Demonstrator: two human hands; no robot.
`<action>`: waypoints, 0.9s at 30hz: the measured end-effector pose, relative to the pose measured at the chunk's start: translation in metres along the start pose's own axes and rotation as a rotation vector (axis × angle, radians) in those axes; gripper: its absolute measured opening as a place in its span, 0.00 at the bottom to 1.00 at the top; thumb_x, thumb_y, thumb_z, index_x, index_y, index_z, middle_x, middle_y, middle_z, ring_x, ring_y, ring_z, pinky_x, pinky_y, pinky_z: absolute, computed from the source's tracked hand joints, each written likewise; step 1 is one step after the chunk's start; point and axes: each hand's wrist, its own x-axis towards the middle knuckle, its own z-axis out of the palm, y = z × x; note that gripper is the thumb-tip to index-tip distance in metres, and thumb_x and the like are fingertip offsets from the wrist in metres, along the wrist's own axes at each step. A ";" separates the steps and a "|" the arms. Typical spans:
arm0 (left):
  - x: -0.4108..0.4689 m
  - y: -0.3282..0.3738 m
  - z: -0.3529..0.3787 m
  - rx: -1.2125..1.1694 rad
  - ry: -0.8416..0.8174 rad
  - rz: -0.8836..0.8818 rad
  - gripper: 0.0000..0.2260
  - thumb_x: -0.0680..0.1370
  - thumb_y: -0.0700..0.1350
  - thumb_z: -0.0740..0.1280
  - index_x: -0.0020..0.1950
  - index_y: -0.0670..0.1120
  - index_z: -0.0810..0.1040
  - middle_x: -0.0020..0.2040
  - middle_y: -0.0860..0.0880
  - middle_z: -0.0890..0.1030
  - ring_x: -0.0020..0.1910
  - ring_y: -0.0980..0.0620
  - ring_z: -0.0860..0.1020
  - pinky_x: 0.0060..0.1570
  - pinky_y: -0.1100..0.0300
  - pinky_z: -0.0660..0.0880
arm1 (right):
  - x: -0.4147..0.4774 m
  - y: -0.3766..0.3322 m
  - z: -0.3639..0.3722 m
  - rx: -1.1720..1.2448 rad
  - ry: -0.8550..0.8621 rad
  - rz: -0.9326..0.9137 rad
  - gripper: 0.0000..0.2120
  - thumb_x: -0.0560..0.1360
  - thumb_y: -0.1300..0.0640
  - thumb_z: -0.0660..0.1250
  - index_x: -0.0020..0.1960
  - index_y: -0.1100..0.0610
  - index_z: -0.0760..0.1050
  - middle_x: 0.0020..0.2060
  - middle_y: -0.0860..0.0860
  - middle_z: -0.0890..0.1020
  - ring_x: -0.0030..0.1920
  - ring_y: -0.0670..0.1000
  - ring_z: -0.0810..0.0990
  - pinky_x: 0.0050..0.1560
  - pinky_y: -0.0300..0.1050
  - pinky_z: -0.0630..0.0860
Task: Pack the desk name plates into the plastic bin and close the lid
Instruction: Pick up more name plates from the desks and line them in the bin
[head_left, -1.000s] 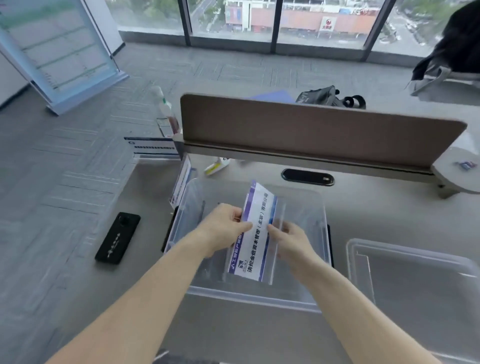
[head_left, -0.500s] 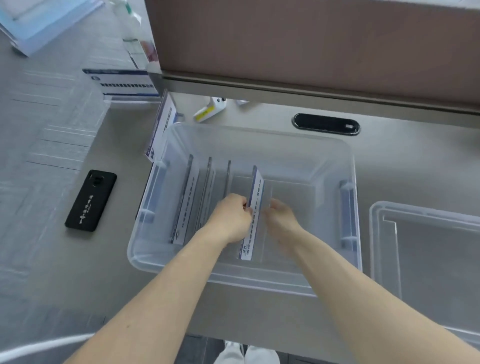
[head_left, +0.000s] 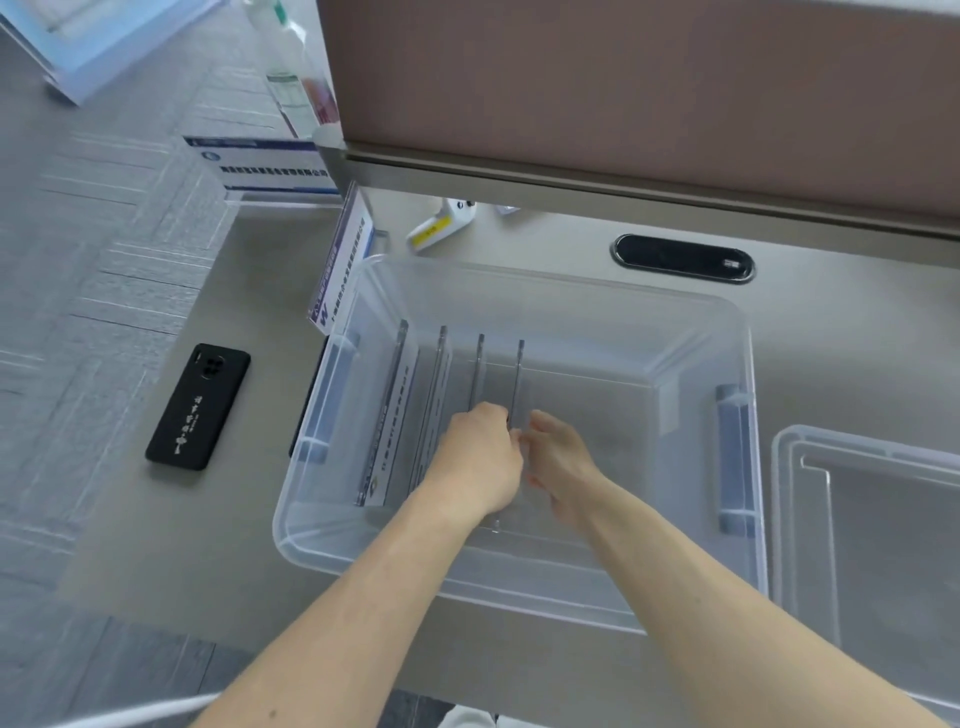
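A clear plastic bin (head_left: 571, 291) stands on the grey desk. Several acrylic name plates stand upright on edge inside it, in a row at its left side. The rightmost name plate (head_left: 517, 374) is pinched between my left hand (head_left: 480, 454) and my right hand (head_left: 558, 460), both low inside the bin. The leftmost packed plate (head_left: 392, 415) shows a white card with dark print. Outside the bin, one name plate (head_left: 340, 265) leans by its far left corner and another name plate (head_left: 267, 166) stands further back. The clear lid (head_left: 810, 447) lies right of the bin.
A black phone (head_left: 197, 405) lies on the desk left of the bin. A brown partition (head_left: 623, 93) runs along the desk's back, with a black cable port (head_left: 683, 258) below it. A white and yellow object (head_left: 441, 223) and a bottle (head_left: 293, 78) sit at the back left.
Both hands lowered the name plate from above the bin down into it and turned it upright on edge beside the others. The view tilted down towards the bin.
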 end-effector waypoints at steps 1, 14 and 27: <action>-0.001 0.001 0.001 0.006 0.001 -0.007 0.09 0.84 0.45 0.61 0.48 0.42 0.75 0.45 0.42 0.80 0.41 0.41 0.81 0.32 0.58 0.68 | 0.003 0.002 0.002 0.000 -0.009 0.004 0.28 0.75 0.58 0.63 0.75 0.53 0.65 0.63 0.48 0.79 0.55 0.47 0.76 0.61 0.47 0.74; -0.001 0.002 0.007 0.094 0.048 -0.020 0.08 0.83 0.44 0.63 0.54 0.41 0.77 0.49 0.42 0.82 0.48 0.41 0.82 0.40 0.55 0.74 | 0.026 0.021 -0.001 -0.032 -0.028 -0.007 0.35 0.76 0.56 0.61 0.81 0.53 0.54 0.78 0.49 0.63 0.74 0.54 0.68 0.73 0.57 0.68; -0.033 0.038 -0.107 -0.151 0.398 0.135 0.19 0.80 0.59 0.61 0.60 0.50 0.83 0.54 0.52 0.87 0.56 0.50 0.83 0.59 0.53 0.79 | -0.037 -0.059 -0.020 0.149 0.237 -0.402 0.17 0.83 0.51 0.58 0.71 0.49 0.67 0.61 0.49 0.76 0.61 0.50 0.75 0.67 0.56 0.73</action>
